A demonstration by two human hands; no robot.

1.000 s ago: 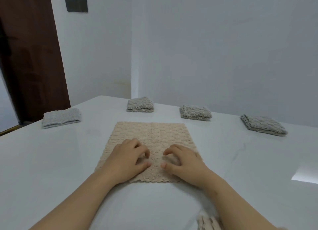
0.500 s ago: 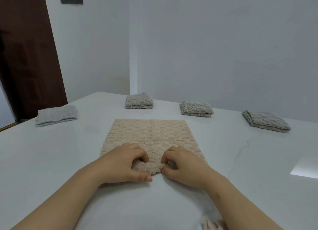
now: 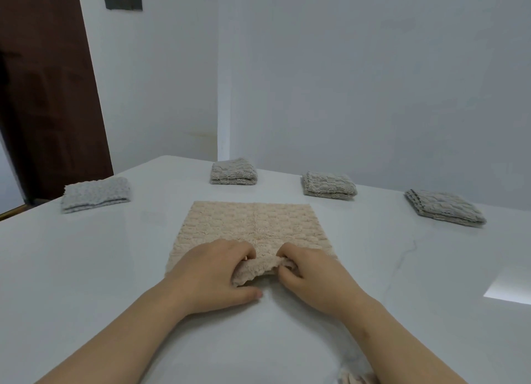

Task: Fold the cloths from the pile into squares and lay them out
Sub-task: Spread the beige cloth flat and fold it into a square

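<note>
My left hand (image 3: pixel 211 274) and right hand (image 3: pixel 311 274) sit side by side at the near edge of the beige cloth (image 3: pixel 255 228), each with fingers curled over and thumb tucked under, pinching the middle of that edge and lifting it into a small raised lip between them. The cloth lies otherwise flat on the white table (image 3: pixel 86 268), straight ahead of me and near its centre, with four folded cloths set out well apart along the far side: a pale grey one (image 3: pixel 96 194) to the left, then a second (image 3: pixel 233 172), a third (image 3: pixel 329 184) and a fourth (image 3: pixel 444 208) to the right. I judge the beige cloth to be soft, light and limp, with a nubbly pile that should grip itself and not slide; it will sag wherever unsupported, so holding nearer its two near corners would carry the edge over more evenly than this central pinch. Its long axis appears to run away from me, towards the far wall, with a seam or crease down that line.
</note>
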